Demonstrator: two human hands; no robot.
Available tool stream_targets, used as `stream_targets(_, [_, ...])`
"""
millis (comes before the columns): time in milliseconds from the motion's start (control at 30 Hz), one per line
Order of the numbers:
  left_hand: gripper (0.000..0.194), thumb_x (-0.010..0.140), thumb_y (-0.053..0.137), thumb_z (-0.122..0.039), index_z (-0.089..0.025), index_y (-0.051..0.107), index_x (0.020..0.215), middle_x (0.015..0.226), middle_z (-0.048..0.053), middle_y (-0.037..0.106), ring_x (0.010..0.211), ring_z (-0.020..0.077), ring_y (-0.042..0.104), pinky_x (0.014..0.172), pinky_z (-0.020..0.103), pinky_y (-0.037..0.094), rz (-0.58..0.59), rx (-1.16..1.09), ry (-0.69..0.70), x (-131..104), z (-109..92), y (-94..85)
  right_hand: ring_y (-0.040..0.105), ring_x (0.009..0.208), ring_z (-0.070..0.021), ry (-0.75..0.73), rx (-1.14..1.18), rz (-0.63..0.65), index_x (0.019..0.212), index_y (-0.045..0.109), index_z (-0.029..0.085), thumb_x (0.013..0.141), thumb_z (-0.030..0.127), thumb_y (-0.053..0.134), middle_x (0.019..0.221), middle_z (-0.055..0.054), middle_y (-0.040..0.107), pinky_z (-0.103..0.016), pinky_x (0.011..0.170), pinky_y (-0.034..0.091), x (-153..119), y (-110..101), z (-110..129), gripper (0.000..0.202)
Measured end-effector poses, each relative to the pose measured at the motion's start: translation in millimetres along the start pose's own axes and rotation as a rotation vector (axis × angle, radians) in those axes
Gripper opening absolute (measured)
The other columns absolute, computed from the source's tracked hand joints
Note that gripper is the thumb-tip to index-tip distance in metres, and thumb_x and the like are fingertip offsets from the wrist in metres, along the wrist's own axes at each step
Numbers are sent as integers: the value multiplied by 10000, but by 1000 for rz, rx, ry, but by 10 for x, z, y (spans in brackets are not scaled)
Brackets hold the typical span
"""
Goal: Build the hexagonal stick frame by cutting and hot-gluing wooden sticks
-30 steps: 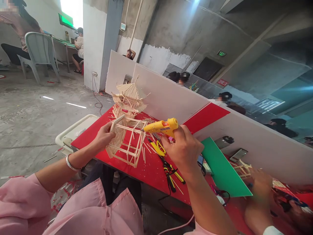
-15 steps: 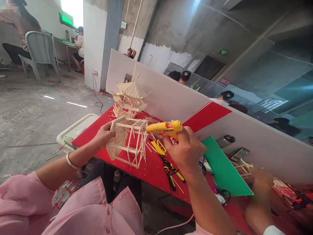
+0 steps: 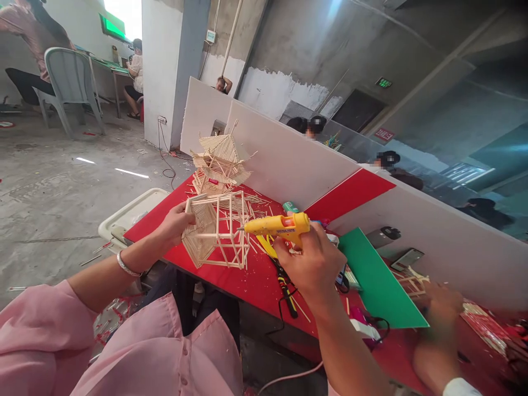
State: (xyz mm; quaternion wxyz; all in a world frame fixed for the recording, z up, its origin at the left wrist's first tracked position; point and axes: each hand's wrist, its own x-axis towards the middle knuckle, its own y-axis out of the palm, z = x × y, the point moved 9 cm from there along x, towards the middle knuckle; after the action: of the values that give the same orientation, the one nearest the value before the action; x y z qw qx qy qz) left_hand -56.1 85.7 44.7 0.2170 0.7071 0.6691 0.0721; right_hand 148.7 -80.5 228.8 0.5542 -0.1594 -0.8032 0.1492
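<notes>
My left hand grips the slatted end of a wooden stick frame, its open bars pointing right. In my right hand is a yellow hot glue gun, fingers wrapped round its handle. Its nozzle is at the right end of the frame, near a joint of the sticks; whether it touches I cannot tell. Behind the frame stands a pagoda-like stick model with tiered roofs. Pliers with black and yellow handles lie below the glue gun, partly hidden by my right hand.
Loose sticks are scattered over the red table. A white partition runs along its back edge. To the right are a green board, a phone and a co-worker's hand. A pale tray sits left of the table.
The frame has turned and its right end has risen slightly. The glue gun's nozzle has shifted left and a little lower, against or in front of the frame's right side.
</notes>
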Motion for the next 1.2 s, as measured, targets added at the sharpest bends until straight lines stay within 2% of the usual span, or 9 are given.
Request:
stream_targets(367, [421,401,488,-75,-154,609,796,651,13,619,573,188,592,485,263,485,-12,39,-58,-23,-1,-1,530,582,-132,-28,3,8,935,618,177,791,258,625,774,-14,640,-252,517,347,-52,46,76,166])
stream_targets(633, [456,414,501,-74,-149,628,846,736,46,663,651,232,642,538,307,531,19,44,-91,42,95,-7,497,541,-125,-74,-39,1,846,598,178,796,247,625,710,4,627,-256,500,323,-28,41,115,90])
stream_targets(967, [450,407,488,-73,-144,636,826,723,41,661,641,219,638,541,293,524,13,61,-88,117,166,-28,498,562,-126,-82,-26,11,871,603,180,801,241,617,718,1,620,-257,515,315,-47,62,105,94])
stream_targets(1200, [430,417,505,-65,-147,625,821,749,51,663,650,225,643,521,286,510,65,71,-80,92,141,25,497,553,-117,-98,-9,-16,937,624,172,824,247,625,721,1,627,-259,510,317,-10,17,156,136])
